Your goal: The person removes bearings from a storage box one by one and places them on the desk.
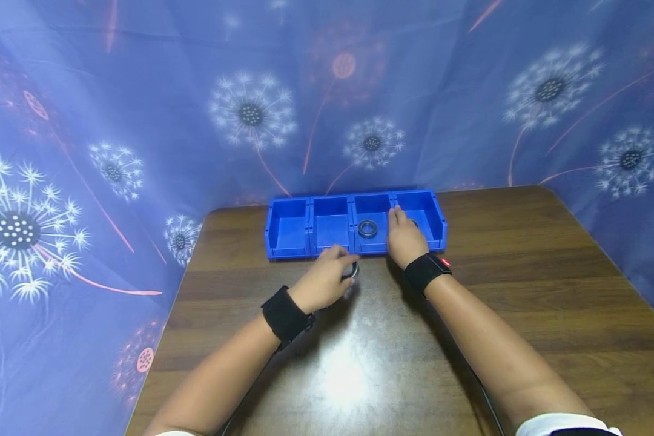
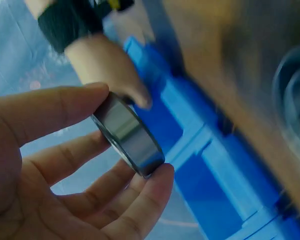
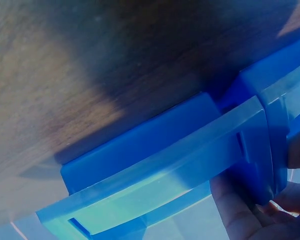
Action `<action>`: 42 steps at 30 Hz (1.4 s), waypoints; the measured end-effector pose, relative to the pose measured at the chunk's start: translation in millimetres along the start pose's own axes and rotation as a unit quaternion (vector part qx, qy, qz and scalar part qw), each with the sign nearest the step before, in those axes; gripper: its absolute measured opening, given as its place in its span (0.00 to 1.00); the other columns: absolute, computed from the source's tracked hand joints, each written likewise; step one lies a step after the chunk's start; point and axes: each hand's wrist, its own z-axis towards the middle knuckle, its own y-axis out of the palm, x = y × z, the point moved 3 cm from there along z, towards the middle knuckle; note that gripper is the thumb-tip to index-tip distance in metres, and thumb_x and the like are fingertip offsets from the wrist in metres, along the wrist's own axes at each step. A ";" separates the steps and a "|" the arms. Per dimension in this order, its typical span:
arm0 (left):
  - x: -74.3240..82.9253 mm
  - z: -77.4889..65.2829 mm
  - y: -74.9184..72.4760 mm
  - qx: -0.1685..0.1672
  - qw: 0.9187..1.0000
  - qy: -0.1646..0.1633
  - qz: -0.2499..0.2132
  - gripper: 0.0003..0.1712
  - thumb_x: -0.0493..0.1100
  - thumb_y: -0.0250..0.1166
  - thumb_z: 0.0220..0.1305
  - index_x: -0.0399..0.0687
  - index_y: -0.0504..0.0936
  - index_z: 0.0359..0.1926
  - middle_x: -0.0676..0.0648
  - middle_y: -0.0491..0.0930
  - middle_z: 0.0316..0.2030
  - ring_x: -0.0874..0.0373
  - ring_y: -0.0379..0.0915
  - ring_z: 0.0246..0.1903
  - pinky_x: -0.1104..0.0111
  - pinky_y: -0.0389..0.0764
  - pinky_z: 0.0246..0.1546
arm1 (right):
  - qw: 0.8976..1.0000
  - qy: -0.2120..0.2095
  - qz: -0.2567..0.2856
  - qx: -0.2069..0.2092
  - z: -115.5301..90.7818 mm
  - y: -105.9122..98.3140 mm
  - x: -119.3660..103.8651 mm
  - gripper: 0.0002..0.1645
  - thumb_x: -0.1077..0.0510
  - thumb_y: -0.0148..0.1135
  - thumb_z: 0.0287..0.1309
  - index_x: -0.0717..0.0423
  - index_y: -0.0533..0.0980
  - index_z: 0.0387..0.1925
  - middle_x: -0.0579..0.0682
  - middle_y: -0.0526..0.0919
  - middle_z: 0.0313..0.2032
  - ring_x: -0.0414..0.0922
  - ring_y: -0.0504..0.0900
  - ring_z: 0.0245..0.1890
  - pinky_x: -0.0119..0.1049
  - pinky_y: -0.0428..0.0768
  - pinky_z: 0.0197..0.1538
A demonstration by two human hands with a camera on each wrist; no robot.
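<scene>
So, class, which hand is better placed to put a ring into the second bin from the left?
Probably the left hand: it pinches a metal ring near that bin, while the right hand is by the rightmost bin.

A brown table [image 1: 550, 290] — apparently wooden — bears four blue bins [image 1: 353, 218].

Room is left over the bench [image 1: 528, 290] at the head frame's right. At centre, low passage is barred by the blue bins [image 1: 289, 254], partly obstructed by the right hand [image 1: 407, 240], left hand [image 1: 324, 281] and held ring [image 2: 132, 135].
</scene>
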 end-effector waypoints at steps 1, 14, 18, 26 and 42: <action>2.2 -5.7 4.7 -0.003 1.000 0.008 0.002 0.30 0.40 0.70 0.69 0.39 0.76 0.70 0.38 0.77 0.61 0.44 0.75 0.60 0.55 0.80 0.63 | 1.000 0.000 0.000 0.000 -0.3 -0.5 0.2 0.33 0.62 0.48 0.77 0.71 0.58 0.77 0.72 0.60 0.76 0.71 0.76 0.65 0.64 0.81 0.61; 19.9 -40.1 62.3 -0.026 0.991 0.075 0.106 0.28 0.42 0.74 0.64 0.42 0.82 0.64 0.44 0.81 0.54 0.50 0.78 0.56 0.62 0.80 0.63 | 1.000 0.010 0.002 0.002 -1.6 -0.9 1.7 0.35 0.61 0.50 0.77 0.69 0.57 0.78 0.70 0.59 0.77 0.69 0.75 0.67 0.63 0.80 0.63; 20.5 -41.6 69.0 -0.027 0.989 0.080 0.119 0.27 0.42 0.75 0.62 0.44 0.83 0.62 0.46 0.81 0.51 0.52 0.78 0.52 0.64 0.80 0.59 | 1.000 0.009 0.000 0.002 -1.6 -0.2 1.2 0.34 0.61 0.49 0.77 0.70 0.57 0.78 0.70 0.60 0.77 0.69 0.76 0.66 0.62 0.81 0.61; 21.1 -44.5 77.3 -0.019 0.984 0.099 0.148 0.25 0.43 0.75 0.61 0.48 0.85 0.60 0.47 0.81 0.48 0.54 0.78 0.48 0.66 0.82 0.54 | 1.000 0.006 0.000 -0.001 -0.7 -0.1 0.6 0.35 0.61 0.51 0.77 0.70 0.57 0.78 0.70 0.59 0.78 0.68 0.75 0.67 0.61 0.82 0.62; 20.2 -46.1 79.7 -0.012 0.983 0.098 0.156 0.25 0.44 0.74 0.62 0.49 0.85 0.61 0.48 0.81 0.50 0.54 0.79 0.48 0.66 0.82 0.55 | 1.000 0.010 0.004 -0.005 -1.7 0.7 0.4 0.34 0.61 0.49 0.78 0.69 0.57 0.78 0.69 0.58 0.78 0.68 0.73 0.69 0.62 0.80 0.64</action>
